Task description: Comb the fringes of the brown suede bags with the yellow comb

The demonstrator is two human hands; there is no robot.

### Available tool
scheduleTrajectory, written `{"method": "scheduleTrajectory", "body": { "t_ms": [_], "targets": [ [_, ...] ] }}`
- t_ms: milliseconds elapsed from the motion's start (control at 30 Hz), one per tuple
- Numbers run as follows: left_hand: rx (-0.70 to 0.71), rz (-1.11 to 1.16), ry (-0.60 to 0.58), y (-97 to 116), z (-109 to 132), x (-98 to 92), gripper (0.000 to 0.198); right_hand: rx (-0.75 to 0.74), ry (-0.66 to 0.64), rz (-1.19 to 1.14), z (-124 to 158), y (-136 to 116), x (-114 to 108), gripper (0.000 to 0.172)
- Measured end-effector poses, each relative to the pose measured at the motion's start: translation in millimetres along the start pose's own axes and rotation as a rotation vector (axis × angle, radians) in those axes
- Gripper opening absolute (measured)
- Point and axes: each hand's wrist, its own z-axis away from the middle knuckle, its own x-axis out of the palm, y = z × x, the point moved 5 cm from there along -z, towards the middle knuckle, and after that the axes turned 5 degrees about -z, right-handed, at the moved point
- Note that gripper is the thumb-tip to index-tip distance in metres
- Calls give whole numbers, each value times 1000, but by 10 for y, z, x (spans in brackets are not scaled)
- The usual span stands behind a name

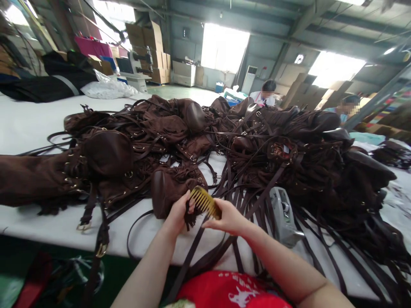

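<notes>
My right hand is closed on a yellow wide-toothed comb, its teeth pointing toward the dark brown fringe. My left hand pinches a tuft of that fringe, which hangs from a brown suede bag at the table's near edge. The comb sits right against the tuft, between my two hands. Long brown straps trail from the bag past my wrists.
A big heap of brown fringed bags and straps covers the white table. A grey hand-held device lies right of my right hand. Two people sit beyond the heap. Cardboard boxes are stacked at the back.
</notes>
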Motion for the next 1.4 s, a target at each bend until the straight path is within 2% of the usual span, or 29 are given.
{"method": "scheduleTrajectory", "body": {
  "t_ms": [67, 133, 200, 267, 367, 500, 600, 700, 767, 900, 1000, 1100, 1200, 1267, 1400],
  "targets": [
    [5, -68, 17, -37, 187, -59, 35, -8, 198, -8, -206, 112, -264, 45],
    [-6, -151, 47, -113, 372, -129, 37, 1, 340, -30, -380, 228, -456, 37],
    [-16, -214, 56, -204, 535, -198, 45, 24, 435, -34, -531, 335, -571, 31],
    [-25, -263, 54, -298, 666, -273, 50, 62, 458, -6, -679, 432, -608, 27],
    [-37, -336, 60, -430, 808, -396, 55, 126, 417, 28, -888, 553, -563, 27],
    [-46, -452, 29, -536, 984, -493, 53, 218, 349, -49, -1066, 673, -422, 28],
    [-63, -610, -65, -521, 1150, -498, 48, 306, 239, -137, -1118, 735, -286, 32],
    [-73, -826, -180, -418, 1269, -543, 39, 378, 138, -241, -1133, 763, -187, 40],
    [-24, -897, -93, -264, 1268, -679, 39, 408, 94, -308, -1143, 764, -152, 43],
    [110, -817, 265, 91, 1202, -1046, 53, 449, 7, -420, -1170, 709, -105, 43],
    [174, -774, 381, 236, 1161, -1167, 60, 451, -43, -477, -1196, 601, -92, 41],
    [178, -799, 352, 228, 1083, -1095, 63, 432, -55, -498, -1236, 495, -113, 38],
    [160, -835, 209, 123, 976, -878, 57, 443, -36, -499, -1258, 467, -142, 34],
    [160, -845, 156, 69, 928, -757, 53, 472, -36, -510, -1247, 476, -138, 33],
    [188, -893, 202, 71, 941, -730, 51, 550, -41, -552, -1150, 400, -135, 30]
  ]
}}
